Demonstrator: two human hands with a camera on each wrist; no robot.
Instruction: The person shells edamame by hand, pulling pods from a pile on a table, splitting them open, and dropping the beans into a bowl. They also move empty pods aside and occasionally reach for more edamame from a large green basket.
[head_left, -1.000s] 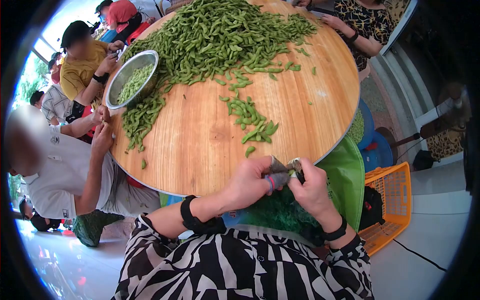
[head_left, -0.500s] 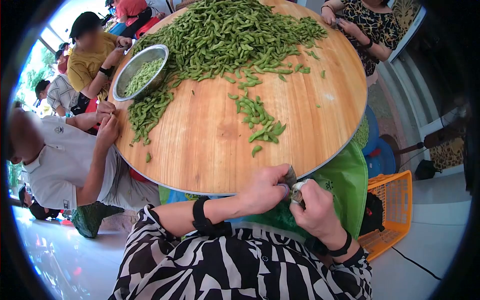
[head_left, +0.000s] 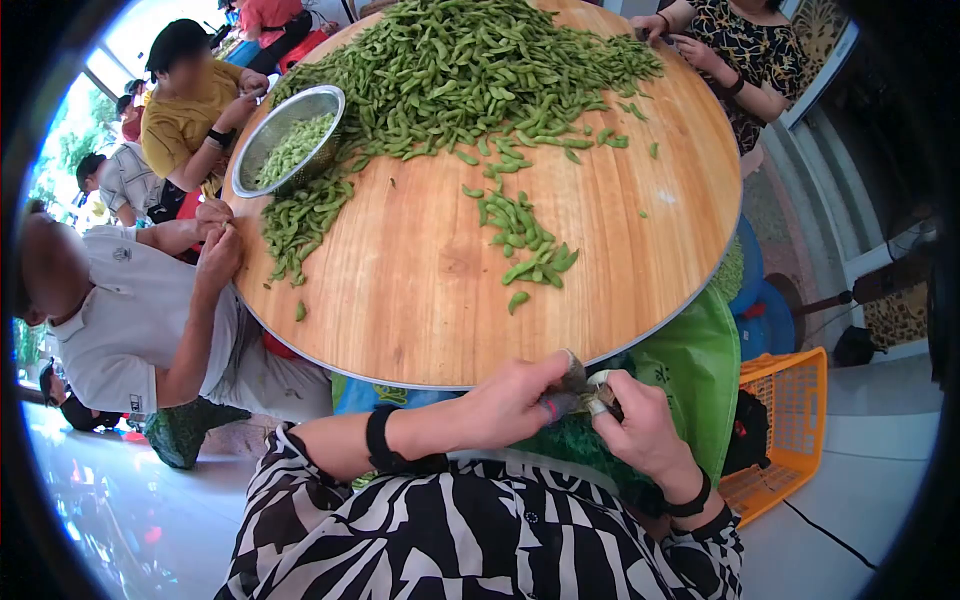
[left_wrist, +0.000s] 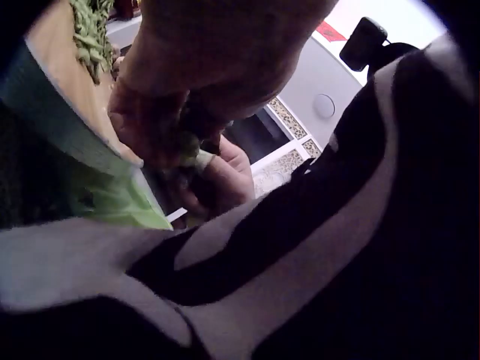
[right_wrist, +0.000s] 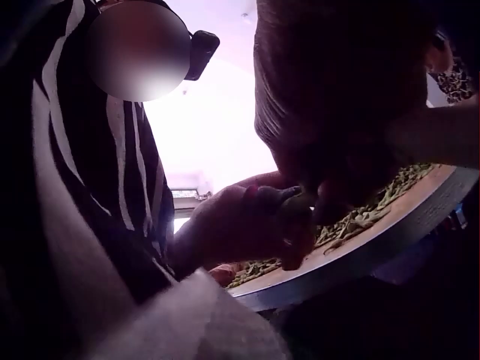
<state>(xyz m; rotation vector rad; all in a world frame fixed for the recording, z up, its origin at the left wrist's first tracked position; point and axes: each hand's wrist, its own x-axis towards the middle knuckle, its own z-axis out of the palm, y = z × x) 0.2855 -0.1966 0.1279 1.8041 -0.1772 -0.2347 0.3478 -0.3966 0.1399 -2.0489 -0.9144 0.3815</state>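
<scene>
Just off the near edge of the round wooden table (head_left: 420, 330), both hands meet with curled fingers. My left hand (head_left: 505, 402) pinches a green edamame pod (right_wrist: 300, 203), mostly hidden by the fingers, against my right hand (head_left: 645, 422). Dark grey coverings wrap the left thumb and a finger; pale ones wrap fingertips of the right. In the left wrist view the hands overlap around the pod. Beyond them on the tabletop lies a small group of edamame pods (head_left: 520, 240), with a large heap of pods (head_left: 470, 75) at the back.
A metal colander (head_left: 240, 175) of shelled beans stands at the table's left. A green bag (head_left: 695, 365) hangs below the near edge, beside an orange crate (head_left: 800, 420). People sit at the left, one person (head_left: 165, 310) close by; another (head_left: 745, 60) is at the far right.
Both hands stay together at the table edge and have shifted slightly, fingers turning against each other. The head view has swung a little, moving the table right in the picture.
</scene>
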